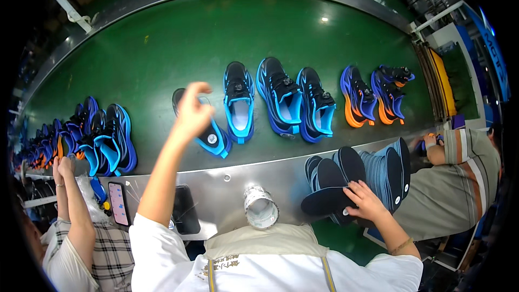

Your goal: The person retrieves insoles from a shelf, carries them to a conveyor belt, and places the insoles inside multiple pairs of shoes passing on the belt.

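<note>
My left hand (194, 112) is above a black and blue sneaker (219, 139), thumb and index finger apart with nothing visible between them. It hides the middle of that shoe; a dark insole with a round white mark shows at the heel. My right hand (366, 201) grips the edge of a black insole (324, 200) at the bench edge, thumb below and fingers on top. Behind it stand stacks of insoles (381, 170) with blue undersides. To the right of the left-hand shoe, another black and blue sneaker (238, 103) lies with its opening toward me.
More blue-trimmed sneakers (280, 97) and orange-soled ones (358, 96) sit on the green belt (162, 48). A shoe cluster (111, 135) lies at left. On the metal ledge are a roll of tape (260, 208), a dark phone (186, 211) and a lit phone (119, 203). Co-workers sit on both sides.
</note>
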Available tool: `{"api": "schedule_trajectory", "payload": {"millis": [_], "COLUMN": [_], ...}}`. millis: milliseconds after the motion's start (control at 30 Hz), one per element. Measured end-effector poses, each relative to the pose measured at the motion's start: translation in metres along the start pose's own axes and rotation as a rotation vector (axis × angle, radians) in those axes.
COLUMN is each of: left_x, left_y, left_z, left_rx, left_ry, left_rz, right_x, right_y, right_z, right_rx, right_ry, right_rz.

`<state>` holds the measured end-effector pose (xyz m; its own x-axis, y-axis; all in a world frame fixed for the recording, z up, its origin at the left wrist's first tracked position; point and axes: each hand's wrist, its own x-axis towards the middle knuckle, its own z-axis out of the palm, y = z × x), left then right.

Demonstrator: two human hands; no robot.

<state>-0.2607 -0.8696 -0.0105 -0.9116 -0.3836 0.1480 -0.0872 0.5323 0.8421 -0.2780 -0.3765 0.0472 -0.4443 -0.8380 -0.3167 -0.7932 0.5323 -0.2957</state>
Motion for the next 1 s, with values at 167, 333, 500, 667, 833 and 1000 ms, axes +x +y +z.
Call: {"api": "schedule_trajectory", "payload": {"millis": [167, 333, 500, 667, 833, 1000], "left_x": [0.022, 0.043, 0.046, 0.049, 0.049, 0.044], "left_y": [0.006, -0.011, -0.024, -0.035, -0.031, -0.025], "left_z": [0.061, 0.074, 0.076, 0.074, 0.073, 0.071], "left_rx": [0.592, 0.407, 0.058, -0.146, -0.232, -0.209], "left_ry": [-0.286, -0.127, -0.146, -0.215, -0.148, -0.213], "left_rz": [0.254, 0.279, -0.031, -0.189, -0.071, -0.232], "right_x": [0.041, 0.145, 0.238, 0.318, 0.336, 0.309], "right_y": [-0.025, -0.055, -0.058, -0.058, -0.075, -0.093], "right_z": [-0.039, -0.062, -0.071, -0.022, 0.034, 0.013], "right_rx": [0.160, 0.710, 0.929, 0.401, -0.192, -0.232], "right_ry": [0.524, 0.397, -0.206, -0.105, 0.057, 0.210], "right_rz": [0.054, 0.093, 0.297, 0.205, 0.058, 0.226]}}
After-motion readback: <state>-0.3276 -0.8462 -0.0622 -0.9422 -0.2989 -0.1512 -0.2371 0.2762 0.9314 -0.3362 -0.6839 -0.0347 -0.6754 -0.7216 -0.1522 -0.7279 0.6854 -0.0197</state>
